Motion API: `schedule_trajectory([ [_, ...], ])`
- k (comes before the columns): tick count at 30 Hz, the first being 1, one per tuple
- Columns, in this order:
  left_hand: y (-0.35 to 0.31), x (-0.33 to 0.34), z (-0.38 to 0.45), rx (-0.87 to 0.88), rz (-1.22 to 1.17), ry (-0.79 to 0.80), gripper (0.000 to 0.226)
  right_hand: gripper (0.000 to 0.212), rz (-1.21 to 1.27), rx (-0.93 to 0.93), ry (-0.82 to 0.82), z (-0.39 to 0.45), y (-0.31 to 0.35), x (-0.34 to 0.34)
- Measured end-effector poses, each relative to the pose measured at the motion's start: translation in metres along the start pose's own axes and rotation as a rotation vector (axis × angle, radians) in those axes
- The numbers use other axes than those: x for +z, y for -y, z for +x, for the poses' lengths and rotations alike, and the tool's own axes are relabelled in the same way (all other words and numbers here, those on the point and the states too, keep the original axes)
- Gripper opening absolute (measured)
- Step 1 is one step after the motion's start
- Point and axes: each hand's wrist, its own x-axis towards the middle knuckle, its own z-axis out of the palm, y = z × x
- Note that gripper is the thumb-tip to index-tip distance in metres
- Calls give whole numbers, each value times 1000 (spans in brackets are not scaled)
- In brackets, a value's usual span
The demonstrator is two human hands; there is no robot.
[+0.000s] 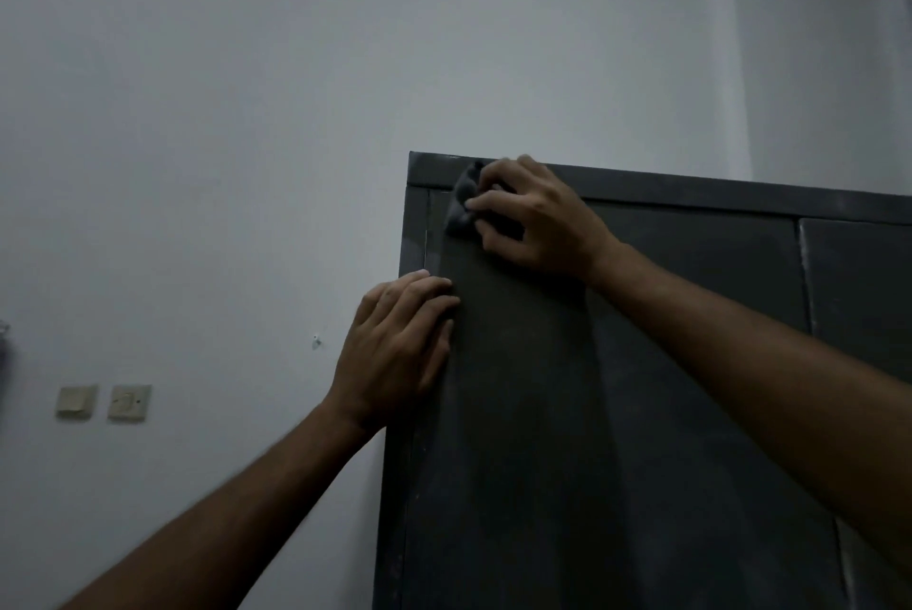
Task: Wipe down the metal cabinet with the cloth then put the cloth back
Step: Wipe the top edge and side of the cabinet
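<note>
A tall dark metal cabinet (567, 412) fills the lower right of the view, its top edge running across the middle. My right hand (538, 219) grips a small bunched dark grey cloth (463, 199) and presses it against the upper left corner of the cabinet's left door. Most of the cloth is hidden under my fingers. My left hand (399, 348) lies flat with straight fingers on the door's left edge, a little below the cloth.
A pale wall (247, 116) stands to the left of and above the cabinet. Two wall switches (103, 402) sit at lower left. A seam between the cabinet's doors (807, 274) runs down at the right.
</note>
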Motion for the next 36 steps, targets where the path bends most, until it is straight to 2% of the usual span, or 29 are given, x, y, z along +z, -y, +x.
schedule_trajectory([
  [3,1,1,0,12,0,6,32,23,-58,155,-93,21,-11,2],
  [5,2,1,-1,6,8,0,32,24,-38,195,-132,39,-1,10],
  [10,2,-1,-2,-18,1,8,33,23,-50,-69,2,17,20,15],
  [13,0,0,-1,-16,-8,4,32,25,-239,-136,-33,-1,-5,2],
  [15,1,1,-1,-15,-14,2,31,28,-332,-70,-70,0,-13,-1],
  [23,0,2,-1,-12,-4,4,33,42,-224,454,-193,-19,27,21],
  [26,2,2,-1,-7,-6,2,33,41,-215,550,-215,-13,28,20],
  [28,2,2,-1,-7,-1,2,33,40,-170,549,-218,-5,32,23],
  [31,1,1,0,-3,11,-1,33,37,-136,271,-106,-24,39,24],
  [33,0,1,0,-1,15,7,34,36,-117,180,-49,-48,28,12],
  [34,0,1,0,-3,18,13,35,36,-125,213,-64,-55,16,4],
  [36,-1,1,0,-9,26,20,36,34,-135,395,-138,-56,-7,-8],
])
